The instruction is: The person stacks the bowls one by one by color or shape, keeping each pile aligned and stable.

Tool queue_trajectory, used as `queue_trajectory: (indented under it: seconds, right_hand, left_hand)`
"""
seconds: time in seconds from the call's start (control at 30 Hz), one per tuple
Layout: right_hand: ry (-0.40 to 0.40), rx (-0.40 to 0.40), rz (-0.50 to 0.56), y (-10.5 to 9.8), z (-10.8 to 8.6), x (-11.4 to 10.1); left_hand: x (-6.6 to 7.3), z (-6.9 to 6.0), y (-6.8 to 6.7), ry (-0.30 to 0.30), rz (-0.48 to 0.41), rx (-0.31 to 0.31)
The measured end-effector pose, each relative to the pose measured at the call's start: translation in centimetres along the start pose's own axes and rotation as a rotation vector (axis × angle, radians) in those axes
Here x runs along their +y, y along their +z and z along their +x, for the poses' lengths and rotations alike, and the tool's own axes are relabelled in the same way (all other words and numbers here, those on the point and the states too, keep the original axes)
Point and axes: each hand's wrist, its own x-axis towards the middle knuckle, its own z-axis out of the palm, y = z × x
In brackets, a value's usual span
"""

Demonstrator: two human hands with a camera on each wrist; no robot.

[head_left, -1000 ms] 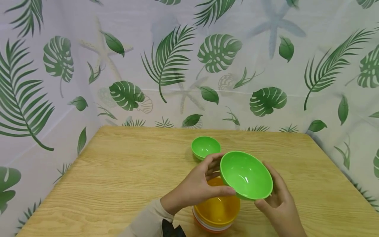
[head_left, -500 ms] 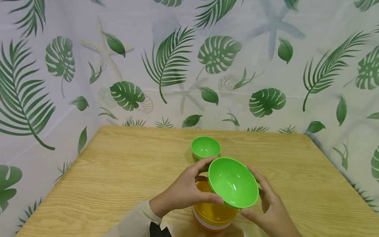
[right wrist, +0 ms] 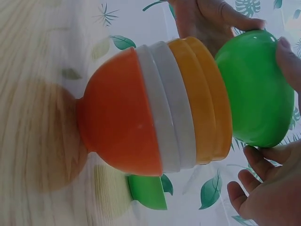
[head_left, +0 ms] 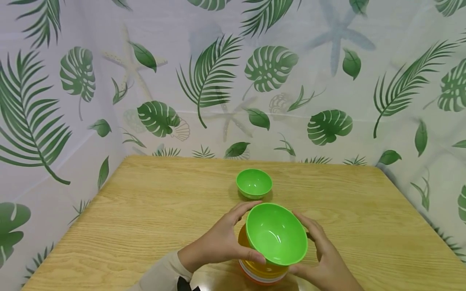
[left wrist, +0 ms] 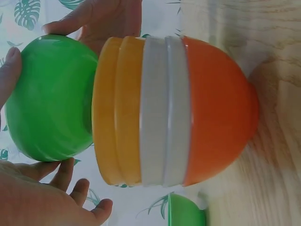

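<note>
Between my two hands a green bowl (head_left: 276, 234) is held tilted, its inside facing me. My left hand (head_left: 220, 244) grips its left side, thumb at the near rim and fingers behind. On the right side my right hand (head_left: 324, 256) holds it the same way. Under it stands a stack of nested bowls: yellow bowls (left wrist: 117, 113) on top, white bowls (left wrist: 162, 113) in the middle, an orange bowl (left wrist: 216, 113) at the bottom. In the wrist views the held bowl's underside is at the stack's top rim; whether they touch I cannot tell.
A second green bowl (head_left: 254, 184) stands upright on the wooden table (head_left: 164, 202), beyond the stack. A white cloth (head_left: 218, 81) printed with leaves hangs behind the table and along its sides.
Both hands have brought the green bowl left and down, from the right of the stack to over it. The stack and the far green bowl have stayed put.
</note>
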Motion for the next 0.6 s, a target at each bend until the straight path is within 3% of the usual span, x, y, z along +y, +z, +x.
queue_trajectory:
  seconds: [0.1,0.37,0.6]
  right_hand:
    - [-0.021,-0.018,-0.042,0.1,0.0,0.0]
    - [0.077,-0.064,-0.195,0.2,-0.3,0.0]
    - [0.068,-0.073,-0.193,0.4,-0.4,0.5]
  left_hand:
    - [-0.4,-0.3,0.1,0.0,0.029,0.003]
    - [-1.4,-1.1,0.5,-0.003,0.065,-0.003]
    - [-2.1,-1.3,0.7,-0.006,0.071,-0.009]
